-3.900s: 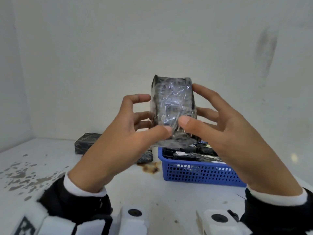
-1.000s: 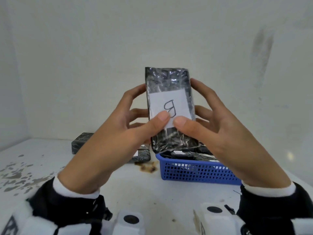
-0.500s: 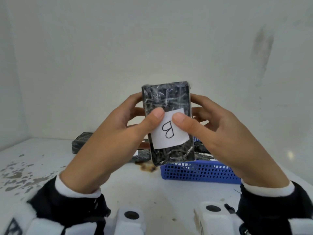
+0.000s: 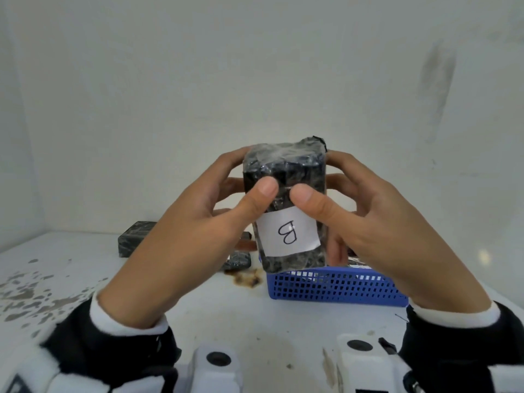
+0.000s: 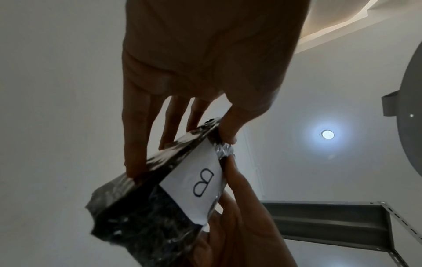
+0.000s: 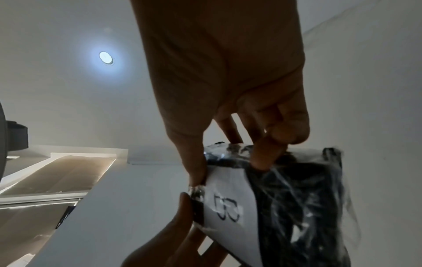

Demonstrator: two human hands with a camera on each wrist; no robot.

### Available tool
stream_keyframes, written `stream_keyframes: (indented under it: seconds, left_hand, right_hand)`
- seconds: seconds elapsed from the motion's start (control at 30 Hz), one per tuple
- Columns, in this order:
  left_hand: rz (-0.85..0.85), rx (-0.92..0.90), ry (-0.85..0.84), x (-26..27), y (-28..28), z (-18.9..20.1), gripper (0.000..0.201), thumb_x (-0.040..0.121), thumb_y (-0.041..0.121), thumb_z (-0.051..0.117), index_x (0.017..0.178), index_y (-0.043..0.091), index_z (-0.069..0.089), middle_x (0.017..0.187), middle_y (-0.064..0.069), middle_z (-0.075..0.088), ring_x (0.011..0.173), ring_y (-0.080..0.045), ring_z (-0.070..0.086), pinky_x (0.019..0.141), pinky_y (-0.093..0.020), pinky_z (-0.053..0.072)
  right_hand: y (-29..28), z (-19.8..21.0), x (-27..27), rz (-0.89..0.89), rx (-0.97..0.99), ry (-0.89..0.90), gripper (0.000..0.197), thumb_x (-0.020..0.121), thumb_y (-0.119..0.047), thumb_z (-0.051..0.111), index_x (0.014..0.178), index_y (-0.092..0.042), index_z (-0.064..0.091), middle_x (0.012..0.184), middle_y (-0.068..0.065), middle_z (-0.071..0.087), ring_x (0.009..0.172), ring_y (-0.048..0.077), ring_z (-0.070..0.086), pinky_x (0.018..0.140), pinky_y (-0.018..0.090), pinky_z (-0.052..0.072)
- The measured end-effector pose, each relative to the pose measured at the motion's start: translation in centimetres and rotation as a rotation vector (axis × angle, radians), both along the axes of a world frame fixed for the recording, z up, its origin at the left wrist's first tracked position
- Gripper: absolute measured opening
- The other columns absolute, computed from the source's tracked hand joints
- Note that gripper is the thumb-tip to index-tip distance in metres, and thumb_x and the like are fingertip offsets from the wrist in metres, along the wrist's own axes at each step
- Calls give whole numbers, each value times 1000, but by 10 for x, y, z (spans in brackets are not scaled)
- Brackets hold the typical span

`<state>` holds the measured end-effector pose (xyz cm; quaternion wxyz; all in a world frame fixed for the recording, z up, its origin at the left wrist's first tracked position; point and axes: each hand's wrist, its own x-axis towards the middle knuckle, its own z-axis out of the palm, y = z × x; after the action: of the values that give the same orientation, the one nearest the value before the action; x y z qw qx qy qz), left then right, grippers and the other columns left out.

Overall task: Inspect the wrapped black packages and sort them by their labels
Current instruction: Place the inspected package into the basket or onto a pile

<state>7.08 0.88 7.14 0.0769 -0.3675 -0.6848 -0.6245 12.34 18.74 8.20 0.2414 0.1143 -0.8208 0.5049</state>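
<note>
While both hands hold it at centre frame above the surface (image 4: 255, 316), the wrapped black package (image 4: 285, 177) stands upright, its white label (image 4: 287, 232) marked B facing the camera. Left hand (image 4: 181, 248) and right hand (image 4: 382, 236) grip its sides, fingers curled behind, thumbs pressed on front. Blue basket (image 4: 334, 286) sits behind, lower right; another black package (image 4: 133, 236) lies mid-left.

I saw both hands bare. The left hand (image 4: 181, 251) and right hand (image 4: 377, 239) each emerged from a black sleeve with a white cuff (image 4: 133, 324). White wrist camera housings (image 4: 217, 370) carried round black discs on top.
</note>
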Motion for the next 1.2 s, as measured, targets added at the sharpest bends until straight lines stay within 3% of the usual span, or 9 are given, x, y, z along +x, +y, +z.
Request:
stream_keyframes:
  seconds: [0.13,0.27,0.37,0.47,0.67,0.8,0.97,1.1,1.2]
  left_hand:
    - [-28,20,-18,0,-1,0,56,73,49,60,129,47,51,121,11,66,97,-11,71,77,-34,61]
    - [-117,5,-87,-1,-1,1,51,78,46,56,129,48,53,123,12,66,105,-14,69,88,-45,56]
    - [-148,29,-127,-1,-1,3,45,81,47,50,125,42,59,116,11,70,103,-17,70,90,-51,54]
    - [-129,77,-147,-3,-1,2,43,77,38,56,120,34,62,111,2,71,100,-22,71,89,-55,54]
    - [-103,96,-117,-2,3,-2,34,77,33,61,110,29,68,116,1,68,99,-18,71,88,-45,57]
    - [-61,98,-80,-1,5,-3,28,78,35,69,105,28,68,112,3,68,91,-15,72,80,-37,60]
    - [-39,106,-85,-1,5,-2,25,78,37,71,100,26,68,108,0,66,85,-11,71,74,-30,58]
    - [-13,97,-57,4,6,1,31,84,51,62,104,28,68,108,4,70,95,-10,70,84,-32,58]
    - [21,162,-128,-3,7,1,37,77,69,58,101,43,66,98,18,73,99,-2,69,102,-36,47]
  right_hand:
    - [-1,1,-1,18,14,-36,73,64,-69,61,134,-56,44,121,-15,65,52,26,69,54,29,55]
    - [2,0,-2,13,33,-47,72,64,-68,62,133,-59,42,122,-17,63,54,27,71,57,31,57]
    - [1,-1,-2,1,55,-57,73,63,-74,57,132,-61,39,124,-20,60,58,23,72,61,32,56]
    - [-2,-2,-2,0,83,-50,69,63,-78,50,128,-60,39,122,-21,60,61,21,73,61,31,55]
    - [-4,-3,-4,-24,135,-23,62,66,-77,51,125,-59,40,122,-26,60,66,13,73,72,32,52]
    - [-7,-3,-3,-34,147,-10,53,69,-73,52,120,-58,44,119,-29,61,72,35,70,77,44,60]
    - [-7,-3,-2,-36,134,31,45,73,-70,49,114,-52,48,113,-30,61,75,38,68,78,50,59]
    - [-3,-3,-4,-12,60,71,42,75,-67,51,110,-45,51,105,-24,65,73,29,73,71,48,61]
    - [2,-1,-6,44,-143,70,34,79,-61,56,104,-37,53,104,-4,72,71,34,75,64,45,61]
